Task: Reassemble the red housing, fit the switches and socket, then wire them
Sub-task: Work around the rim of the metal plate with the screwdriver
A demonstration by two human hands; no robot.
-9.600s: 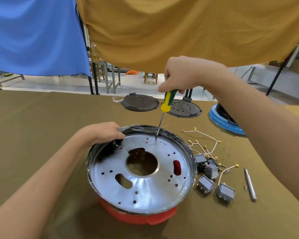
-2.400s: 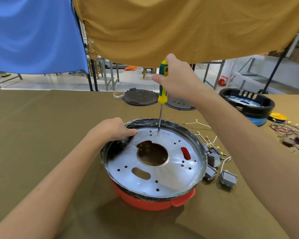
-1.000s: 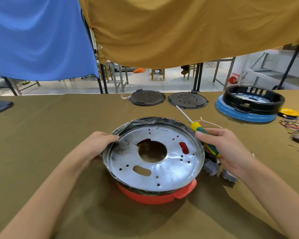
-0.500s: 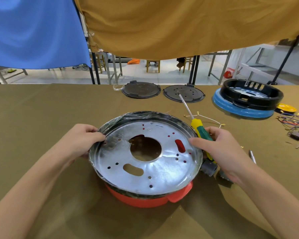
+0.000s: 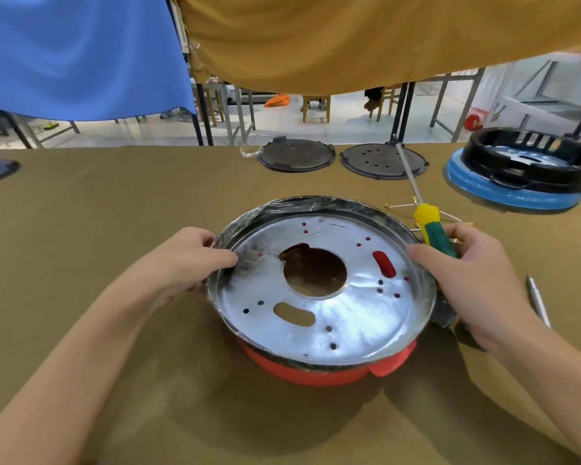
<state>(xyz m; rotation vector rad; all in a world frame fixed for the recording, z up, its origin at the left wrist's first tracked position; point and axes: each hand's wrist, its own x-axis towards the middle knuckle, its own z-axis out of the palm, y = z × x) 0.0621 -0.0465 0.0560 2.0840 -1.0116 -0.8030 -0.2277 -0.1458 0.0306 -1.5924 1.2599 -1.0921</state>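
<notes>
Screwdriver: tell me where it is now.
Head view, right of centre: the screwdriver is in the right hand, beside the metal plate, shaft pointing away.

The round silver metal plate (image 5: 319, 290) looked bright and glossy, with smeared reflections, and sat in a smooth red plastic housing (image 5: 316, 372). Crinkled clear film (image 5: 302, 204) shone along its rim at 12 o'clock. The olive-brown cloth table cover (image 5: 114, 203) was matt and finely woven. At 2 o'clock, the yellow-and-green plastic-handled screwdriver (image 5: 431, 229) had a shiny steel shaft. Two dark round discs (image 5: 296, 158) at 12 o'clock looked dull, matt.
</notes>
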